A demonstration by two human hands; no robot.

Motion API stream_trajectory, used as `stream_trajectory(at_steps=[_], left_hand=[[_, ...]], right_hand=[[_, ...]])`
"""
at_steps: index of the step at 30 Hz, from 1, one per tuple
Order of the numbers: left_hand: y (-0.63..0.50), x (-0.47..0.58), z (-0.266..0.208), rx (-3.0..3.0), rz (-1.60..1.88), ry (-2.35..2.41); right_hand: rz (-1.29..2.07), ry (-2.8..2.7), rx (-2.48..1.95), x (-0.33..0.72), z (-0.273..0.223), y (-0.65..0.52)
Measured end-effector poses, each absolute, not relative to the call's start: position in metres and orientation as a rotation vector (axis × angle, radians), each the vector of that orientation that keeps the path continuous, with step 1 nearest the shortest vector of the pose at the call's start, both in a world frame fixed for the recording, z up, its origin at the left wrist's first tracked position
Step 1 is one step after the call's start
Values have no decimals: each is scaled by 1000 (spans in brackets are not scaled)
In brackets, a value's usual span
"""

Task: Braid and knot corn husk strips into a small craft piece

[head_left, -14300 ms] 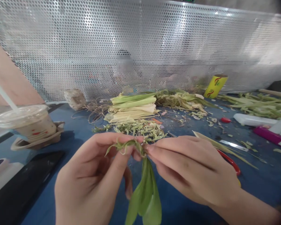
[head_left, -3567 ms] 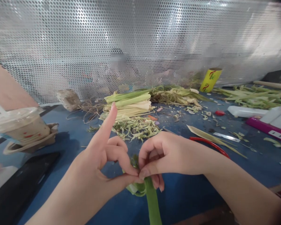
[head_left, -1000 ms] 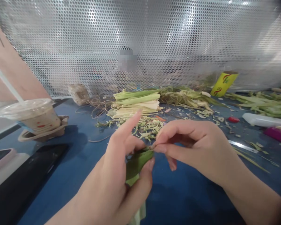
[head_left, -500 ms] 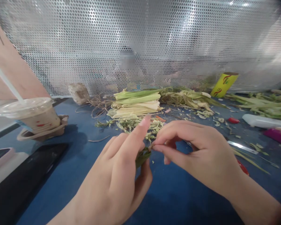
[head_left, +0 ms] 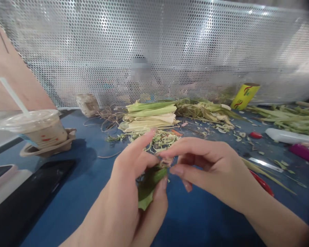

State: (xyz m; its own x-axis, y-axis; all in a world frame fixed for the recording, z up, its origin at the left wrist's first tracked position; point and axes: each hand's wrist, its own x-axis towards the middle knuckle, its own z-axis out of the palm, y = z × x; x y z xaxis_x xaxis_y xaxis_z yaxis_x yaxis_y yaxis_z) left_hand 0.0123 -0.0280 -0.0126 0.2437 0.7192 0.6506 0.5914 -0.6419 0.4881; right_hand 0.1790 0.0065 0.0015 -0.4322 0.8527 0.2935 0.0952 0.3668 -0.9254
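My left hand (head_left: 126, 181) grips a folded green leaf (head_left: 147, 187), its index finger stretched out past it. At the leaf's upper end is a small brownish, stringy bit (head_left: 166, 162); whether it is twine or dried stem I cannot tell. The thumb and index finger of my right hand (head_left: 208, 168) close around that end. Just beyond my hands lie small green-white plant scraps (head_left: 162, 140) and a stack of pale green husk-like strips (head_left: 150, 115). Loose brown twine (head_left: 110, 118) trails to the left of the stack.
To the left are a lidded drink cup (head_left: 45, 132) in a cardboard holder, a black phone (head_left: 36, 195) and a pinkish device (head_left: 2, 176). A blade (head_left: 266, 164), a red-handled object (head_left: 264, 183), a white tool (head_left: 288, 136) and a yellow tube (head_left: 245, 96) lie right. Perforated metal (head_left: 170, 41) stands behind.
My left hand has turned, so more of the green leaf shows. My right fingers have shifted slightly and spread a little around its brownish end. The view has tilted slightly.
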Motion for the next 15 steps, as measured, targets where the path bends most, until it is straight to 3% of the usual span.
stream_trajectory(at_steps=[10, 15], left_hand=[[-27, 12, -13, 2261, 1236, 1314], [-29, 15, -11, 2084, 1485, 1387]], right_hand=[[1021, -1653, -791, 167, -6, 3], [1098, -1592, -876, 168, -4, 3]])
